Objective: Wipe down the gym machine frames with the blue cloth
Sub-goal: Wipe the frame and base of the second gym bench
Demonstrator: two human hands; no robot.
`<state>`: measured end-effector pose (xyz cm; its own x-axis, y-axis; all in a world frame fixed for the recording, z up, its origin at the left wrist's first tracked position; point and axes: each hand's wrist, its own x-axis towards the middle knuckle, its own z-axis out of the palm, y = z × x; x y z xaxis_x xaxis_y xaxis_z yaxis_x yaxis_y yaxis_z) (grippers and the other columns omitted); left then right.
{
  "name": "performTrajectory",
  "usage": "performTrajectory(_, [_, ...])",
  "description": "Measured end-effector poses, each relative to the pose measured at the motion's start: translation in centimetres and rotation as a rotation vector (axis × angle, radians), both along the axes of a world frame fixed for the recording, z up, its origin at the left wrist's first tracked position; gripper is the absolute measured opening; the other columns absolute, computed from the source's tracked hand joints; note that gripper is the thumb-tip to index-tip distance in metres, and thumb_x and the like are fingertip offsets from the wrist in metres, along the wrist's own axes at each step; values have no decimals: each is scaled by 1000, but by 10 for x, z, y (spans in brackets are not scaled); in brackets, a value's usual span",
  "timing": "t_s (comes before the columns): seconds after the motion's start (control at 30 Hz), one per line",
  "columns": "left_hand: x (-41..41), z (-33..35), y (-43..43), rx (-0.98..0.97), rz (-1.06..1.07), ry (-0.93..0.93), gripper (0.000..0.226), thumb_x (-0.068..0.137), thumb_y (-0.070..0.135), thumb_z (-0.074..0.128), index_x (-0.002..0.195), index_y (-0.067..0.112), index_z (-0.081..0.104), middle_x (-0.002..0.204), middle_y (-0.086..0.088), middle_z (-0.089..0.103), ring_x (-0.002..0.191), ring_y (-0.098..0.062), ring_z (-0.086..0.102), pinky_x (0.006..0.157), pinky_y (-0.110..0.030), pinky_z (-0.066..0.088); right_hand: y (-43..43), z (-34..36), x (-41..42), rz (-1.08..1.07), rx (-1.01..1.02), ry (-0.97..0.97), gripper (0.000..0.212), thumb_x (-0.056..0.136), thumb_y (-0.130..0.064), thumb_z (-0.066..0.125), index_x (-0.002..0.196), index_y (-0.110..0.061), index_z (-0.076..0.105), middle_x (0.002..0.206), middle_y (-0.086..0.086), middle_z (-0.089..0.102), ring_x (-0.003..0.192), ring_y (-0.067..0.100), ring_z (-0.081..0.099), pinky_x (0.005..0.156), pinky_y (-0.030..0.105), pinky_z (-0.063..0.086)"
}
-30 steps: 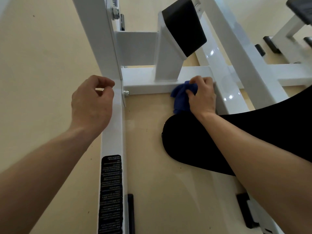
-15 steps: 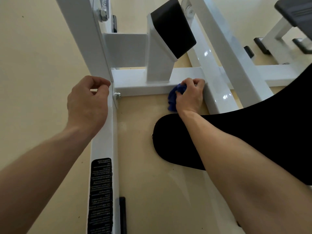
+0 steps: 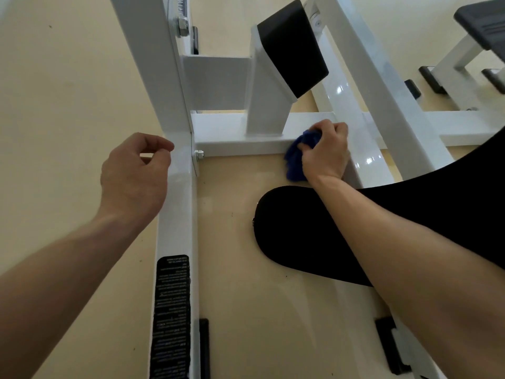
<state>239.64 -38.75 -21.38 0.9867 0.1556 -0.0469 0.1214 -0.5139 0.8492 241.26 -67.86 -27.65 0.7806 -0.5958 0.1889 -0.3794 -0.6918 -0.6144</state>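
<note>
The step in hand looks to be wiping the low cross tube of the white painted steel gym machine frame [image 3: 153, 77], which spreads over the pale beige floor [image 3: 54, 105] from the far left post to the far right rails. To do it well, I judge the cloth should run in long strokes along the white horizontal cross tube [image 3: 218, 132], over both the top face and the near face. It should head leftward toward the post and work around the foot of the white slanted pad support [image 3: 266, 116] and into the corners where tubes meet. A flatter cloth would likely cover more metal per pass than a tight wad. The black padded seat [image 3: 314, 228] sits near and right, under the right forearm, so the arm must reach over it.

The crumpled blue cloth [image 3: 295, 160] lies against the near face of the cross tube, just left of the glossy right rail, its lower end hanging toward the floor. The right hand [image 3: 325, 154] is clenched around it, fingers curled over the wad. The left hand [image 3: 134, 176] grasps nothing. Its fingers are loosely curled just beside the left post, and I cannot tell whether it touches the metal. The small silver bolt [image 3: 199, 154] at the left joint probably needs its own dab.
</note>
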Motion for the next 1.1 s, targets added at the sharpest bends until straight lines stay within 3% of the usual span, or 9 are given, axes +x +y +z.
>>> performTrajectory(0.17, [2, -2, -9, 47, -12, 14, 18, 93, 21, 52, 100, 28, 68, 89, 18, 64, 78, -14, 64, 62, -23, 44, 49, 5, 17, 242, -10, -41, 28, 85, -22, 69, 111, -20, 58, 115, 2, 49, 90, 18, 48, 82, 28, 41])
performTrajectory(0.33, [-3, -4, 0, 147, -66, 28, 19, 94, 21, 52, 103, 27, 68, 98, 10, 64, 74, 2, 57, 56, -8, 33, 18, 9, 12, 29, -3, -19, 29, 89, -18, 65, 117, -18, 58, 125, 5, 48, 105, 26, 56, 86, 28, 39])
performTrajectory(0.47, [-10, -6, 20, 197, -76, 61, 17, 95, 21, 53, 104, 26, 67, 99, 10, 65, 74, 3, 56, 56, -8, 33, 13, 20, 10, -58, 24, -1, 32, 90, -18, 67, 119, -17, 57, 128, 7, 49, 112, 27, 56, 93, 27, 38])
performTrajectory(0.63, [-16, -9, 33, 177, -145, 52, 15, 92, 27, 61, 106, 28, 63, 93, 20, 65, 79, 6, 60, 59, -4, 38, 74, 17, -23, 341, 143, -18, 32, 78, -27, 79, 104, -24, 60, 108, -5, 56, 97, 13, 54, 83, 22, 41])
performTrajectory(0.7, [-22, -9, 33, 113, -220, 51, 26, 87, 35, 68, 111, 31, 60, 96, 21, 65, 86, 5, 61, 64, -2, 39, 97, 31, -25, 476, 189, -95, 34, 75, -29, 82, 100, -29, 59, 101, -8, 59, 92, 7, 54, 81, 15, 43])
performTrajectory(0.83, [-26, -5, 32, -37, -328, 78, 51, 82, 40, 75, 126, 35, 50, 111, 20, 63, 104, 2, 58, 83, -17, 48, 135, 67, -16, 635, 405, -166, 34, 75, -25, 85, 99, -27, 62, 97, -11, 67, 91, 2, 63, 76, 11, 48])
performTrajectory(0.9, [-23, -3, 34, -50, -265, 61, 36, 86, 31, 72, 118, 32, 55, 102, 15, 67, 94, 0, 63, 78, -18, 51, 147, 67, -14, 683, 462, -150, 34, 75, -24, 84, 102, -26, 64, 97, -12, 68, 92, 4, 66, 79, 23, 55])
performTrajectory(0.97, [-18, 0, 42, 3, -170, 47, 17, 88, 22, 66, 101, 32, 59, 87, 10, 70, 75, 2, 64, 60, -9, 46, 153, 62, -15, 672, 482, -122, 35, 77, -26, 82, 104, -27, 61, 96, -11, 68, 89, 6, 67, 80, 32, 58])
performTrajectory(1.1, [-11, 10, 58, 109, -31, 42, 14, 86, 21, 60, 94, 30, 65, 77, 13, 67, 67, 1, 61, 49, -9, 39, 154, 57, -15, 588, 472, 16, 35, 79, -40, 79, 101, -27, 55, 89, -12, 66, 80, 5, 65, 68, 28, 56])
